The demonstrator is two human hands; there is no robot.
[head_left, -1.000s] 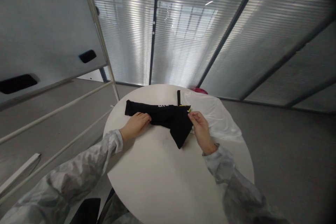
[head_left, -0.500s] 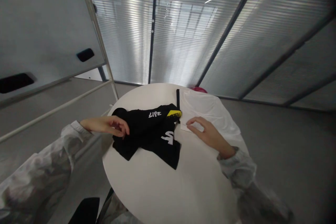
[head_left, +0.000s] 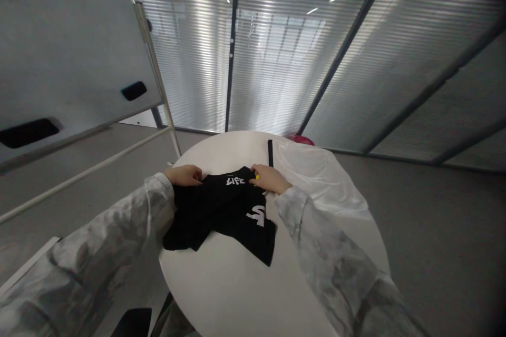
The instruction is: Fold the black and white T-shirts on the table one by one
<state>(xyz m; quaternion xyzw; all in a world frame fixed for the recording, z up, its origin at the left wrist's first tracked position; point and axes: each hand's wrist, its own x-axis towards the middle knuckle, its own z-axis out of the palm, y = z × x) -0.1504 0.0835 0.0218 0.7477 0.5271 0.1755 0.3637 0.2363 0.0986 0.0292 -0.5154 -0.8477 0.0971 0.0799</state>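
A black T-shirt (head_left: 225, 210) with white lettering lies partly folded and creased on the round white table (head_left: 233, 284). At its far left edge, my left hand (head_left: 185, 175) has its fingers closed on the cloth. My right hand (head_left: 269, 178) pinches the far right corner, where a bit of yellow print shows between the fingers. Just right of that hand, a white garment (head_left: 316, 176) is spread out. A black strip (head_left: 270, 152) runs along the left side of the white garment.
A whiteboard on a pale metal frame (head_left: 168, 116) stands to the left. Behind the table is a ribbed translucent wall (head_left: 272, 73). Something pink (head_left: 303, 140) shows past the table's far edge. A dark chair part (head_left: 132, 322) is at the bottom left.
Both hands have moved to the far edge of the black T-shirt and closed on it. My right hand came leftward from beside the white garment. The shirt's left part now spreads wider.
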